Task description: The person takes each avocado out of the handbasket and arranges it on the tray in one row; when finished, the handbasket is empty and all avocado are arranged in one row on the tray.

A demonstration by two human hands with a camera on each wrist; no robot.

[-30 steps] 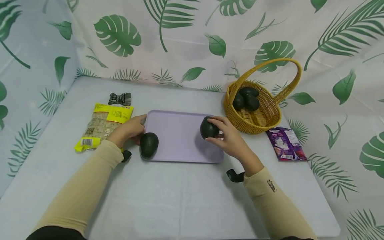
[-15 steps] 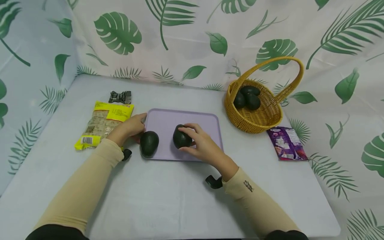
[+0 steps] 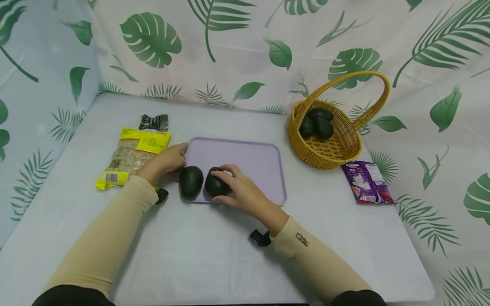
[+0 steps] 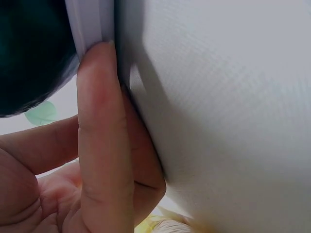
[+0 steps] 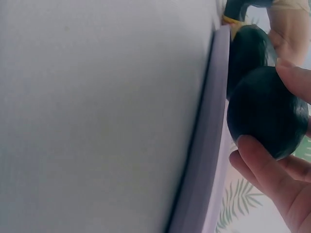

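Note:
My right hand (image 3: 243,190) grips a dark green avocado (image 3: 214,185) low over the front left part of a lilac tray (image 3: 245,153). Thumb and fingertips curve round the fruit in the right wrist view. Just left of it, a second avocado (image 3: 191,182) rests on the tray near its front left corner. My left hand (image 3: 166,162) holds the tray's left edge; in the left wrist view one fingertip (image 4: 99,58) presses on the rim. Several more avocados (image 3: 323,128) lie in a yellow wicker basket (image 3: 325,157) at the back right.
A yellow food packet (image 3: 134,157) lies left of the tray, beside my left wrist, with a small dark packet (image 3: 154,122) behind it. A purple packet (image 3: 367,182) lies in front of the basket. White cloth (image 3: 214,255) covers the table.
My right hand has carried its avocado leftward across the tray and lower, to beside the other avocado. My left hand has stayed at the tray's left edge.

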